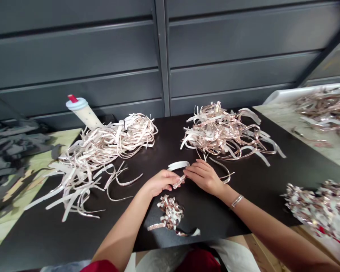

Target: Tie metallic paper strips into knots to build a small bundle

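Observation:
Over the black table, my left hand [163, 183] pinches a narrow ribbon strip [179, 164], rose-gold and shiny on one side and white on the other. Its white side curves up above my fingers. My right hand [204, 176], with a bracelet at the wrist, closes its fingertips on the same strip just to the right. Below both hands lies a small crumpled cluster of folded ribbon [171, 212] with two loose ends. Behind my right hand, the nearest pile is a tangle of rose-gold strips [219, 132].
A long heap of pale strips [102, 147] spreads over the table's left side. Behind it stands a tumbler with a red top [86, 112]. More folded ribbon [323, 209] is at the right edge. Dark strips [17, 147] lie far left. A grey panelled wall [102, 53] bounds the back.

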The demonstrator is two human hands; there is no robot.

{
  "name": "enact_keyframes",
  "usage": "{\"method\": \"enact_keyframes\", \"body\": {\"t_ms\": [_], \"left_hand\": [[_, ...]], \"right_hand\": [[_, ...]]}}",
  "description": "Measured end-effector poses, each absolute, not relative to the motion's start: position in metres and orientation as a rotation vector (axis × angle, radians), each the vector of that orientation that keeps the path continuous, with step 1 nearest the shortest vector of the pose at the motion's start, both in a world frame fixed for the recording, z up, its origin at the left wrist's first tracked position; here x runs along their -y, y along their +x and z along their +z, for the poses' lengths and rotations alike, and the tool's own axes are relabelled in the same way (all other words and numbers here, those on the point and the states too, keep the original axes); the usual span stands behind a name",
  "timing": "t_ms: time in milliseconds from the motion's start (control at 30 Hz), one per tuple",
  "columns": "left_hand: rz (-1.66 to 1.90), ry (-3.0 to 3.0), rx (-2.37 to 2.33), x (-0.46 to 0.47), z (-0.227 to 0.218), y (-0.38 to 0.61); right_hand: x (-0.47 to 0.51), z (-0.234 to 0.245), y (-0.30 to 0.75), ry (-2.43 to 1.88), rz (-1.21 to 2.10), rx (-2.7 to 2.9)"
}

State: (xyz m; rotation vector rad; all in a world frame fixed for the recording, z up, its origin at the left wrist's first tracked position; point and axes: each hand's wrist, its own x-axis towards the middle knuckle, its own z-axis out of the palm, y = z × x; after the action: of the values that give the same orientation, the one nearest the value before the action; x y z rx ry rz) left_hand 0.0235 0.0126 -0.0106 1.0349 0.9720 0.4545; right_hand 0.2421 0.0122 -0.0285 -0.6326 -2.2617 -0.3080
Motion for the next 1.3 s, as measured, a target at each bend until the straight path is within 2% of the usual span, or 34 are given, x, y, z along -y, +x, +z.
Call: {"method": "enact_keyframes", "body": {"t_ms": [433,733,833,1000,1133,1300], "left_hand": [[0.504,0.768,-0.871,-0.012,-0.017,0.024],[0.449,0.846,-0.835,-0.004,-0.007,0.029],[0.507,0.93,-0.859,-0.008,0.001,0.018],[0.923,0.986,-1.032,-0.019,0.009,0.005],[0.707,0.965,-0.945,-0.013,0.001,0.016],[0.483,0.939,-0.941,-0.003,-0.01,0.032]], "right_hand": [[-0.011,-0.029,0.247,-0.725,-0.212,2.104],[-0.002,-0.034,0.232,-0.579,-0.144,2.22],[-0.004,-0.03,0.234,-0.702,0.045,2.07],[-0.01,-0.022,0.239,-0.953,0.495,1.643],[-0.013,-0.018,0.228,-1.028,0.939,1.339],[-0.017,-0.018,0.209,-0.988,1.116,1.214]]}}
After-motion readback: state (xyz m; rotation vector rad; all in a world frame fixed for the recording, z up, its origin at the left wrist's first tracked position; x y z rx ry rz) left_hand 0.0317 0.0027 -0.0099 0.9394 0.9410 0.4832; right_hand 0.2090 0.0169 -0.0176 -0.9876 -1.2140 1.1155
